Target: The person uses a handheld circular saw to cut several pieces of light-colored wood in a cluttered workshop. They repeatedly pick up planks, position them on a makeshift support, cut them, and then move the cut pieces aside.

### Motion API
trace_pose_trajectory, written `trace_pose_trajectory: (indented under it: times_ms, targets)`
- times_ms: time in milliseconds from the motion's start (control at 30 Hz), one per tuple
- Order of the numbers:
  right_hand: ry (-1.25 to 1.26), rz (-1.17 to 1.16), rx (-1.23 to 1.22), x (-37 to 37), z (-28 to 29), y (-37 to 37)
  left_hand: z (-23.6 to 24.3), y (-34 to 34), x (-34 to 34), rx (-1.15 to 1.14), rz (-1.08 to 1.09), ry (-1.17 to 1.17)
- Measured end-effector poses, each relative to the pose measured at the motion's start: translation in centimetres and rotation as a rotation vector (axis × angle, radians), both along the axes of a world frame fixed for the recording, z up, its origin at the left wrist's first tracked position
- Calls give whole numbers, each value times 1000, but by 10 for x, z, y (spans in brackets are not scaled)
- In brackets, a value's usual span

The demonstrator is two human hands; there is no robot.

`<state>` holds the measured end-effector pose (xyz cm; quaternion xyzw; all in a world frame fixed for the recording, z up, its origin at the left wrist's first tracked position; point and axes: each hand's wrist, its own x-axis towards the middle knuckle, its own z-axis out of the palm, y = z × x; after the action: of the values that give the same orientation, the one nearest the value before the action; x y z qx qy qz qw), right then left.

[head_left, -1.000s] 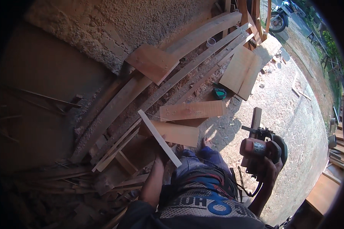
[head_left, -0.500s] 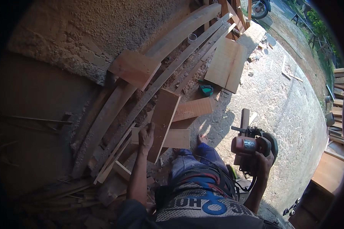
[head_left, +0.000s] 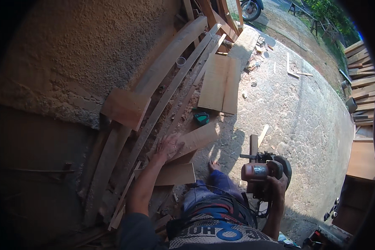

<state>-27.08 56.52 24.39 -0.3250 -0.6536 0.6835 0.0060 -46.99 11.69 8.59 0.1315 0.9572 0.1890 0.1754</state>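
We have our left hand (head_left: 169, 146) on the left end of a pale board (head_left: 200, 136), back of the hand upward; we cannot tell whether its fingers close on the wood. Our right hand (head_left: 278, 183) grips the handle of a power tool (head_left: 255, 171) with a reddish motor body, held over the sunlit concrete floor (head_left: 308, 129). The pale board slants up to the right, and a second board (head_left: 177, 175) lies just below it, nearer to us. Beyond the pale board we see a green and black tape measure (head_left: 201, 118), then a wide board (head_left: 218, 83). Long timbers (head_left: 171, 55) run at our left, with a reddish-brown board (head_left: 126, 109) across them.
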Motion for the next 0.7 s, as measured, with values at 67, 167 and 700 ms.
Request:
trace_pose_trajectory:
  times_ms: [67, 167, 700]
  targets:
    - [-109, 12, 38, 3, -3, 10, 0, 5, -4, -1, 35, 28]
    - [-104, -27, 64, -1, -9, 15, 3, 24, -35, 91, 106, 111]
    - [-322, -152, -2, 44, -59, 47, -97, 184, -281, 466, 481, -47]
